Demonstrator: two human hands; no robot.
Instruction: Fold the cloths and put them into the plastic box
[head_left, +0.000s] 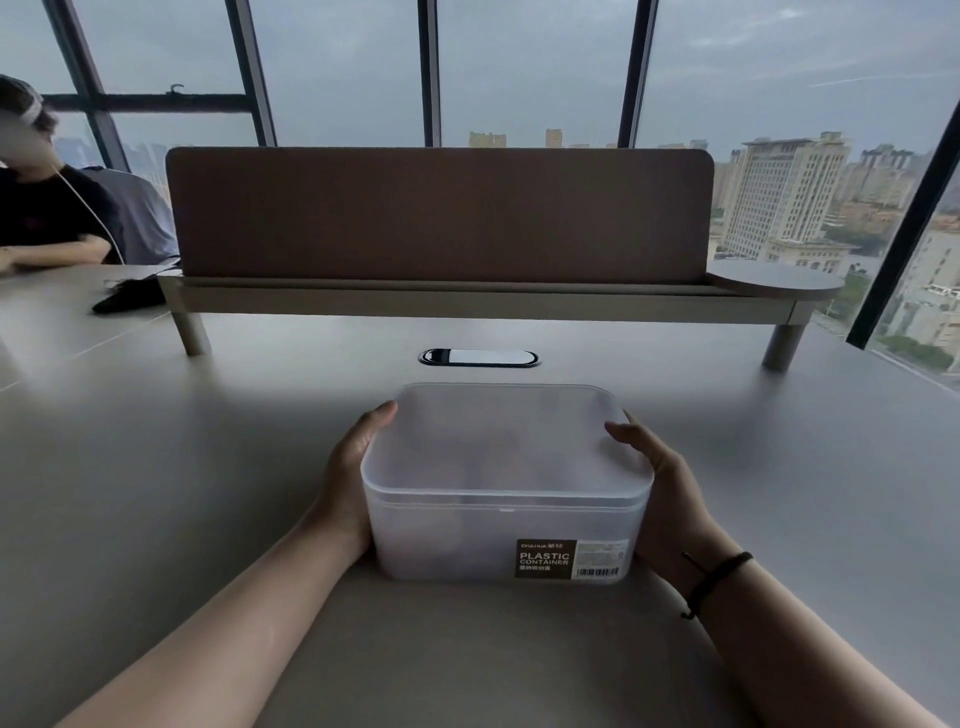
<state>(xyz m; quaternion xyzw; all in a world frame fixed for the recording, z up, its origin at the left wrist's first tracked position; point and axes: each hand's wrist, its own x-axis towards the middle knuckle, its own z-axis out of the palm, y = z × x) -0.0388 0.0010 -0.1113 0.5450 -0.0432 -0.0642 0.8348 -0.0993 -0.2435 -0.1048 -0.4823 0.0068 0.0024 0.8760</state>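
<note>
Bystander: far left of the box and well behind it, someone in a dark top sits at the next desk, not part of this.
Left hand: clamped on the box's left wall, fingers wrapped round the side, fingertips up at the lid's edge.
Plastic box: sits on the grey desk right in front of the person, between both hands, frosted lid on top and looking shut. Label faces the camera.
Cloths: can't see any outside the box. Murky darker shapes show through the frosted walls, might be them, honestly can't tell.
Right hand: holding the box's right wall the same way, thumb over the lid's corner.
Divider: brown screen on a raised shelf, behind the box.
Progress: my guess is either everything's packed and closed, or nothing's begun.
</note>
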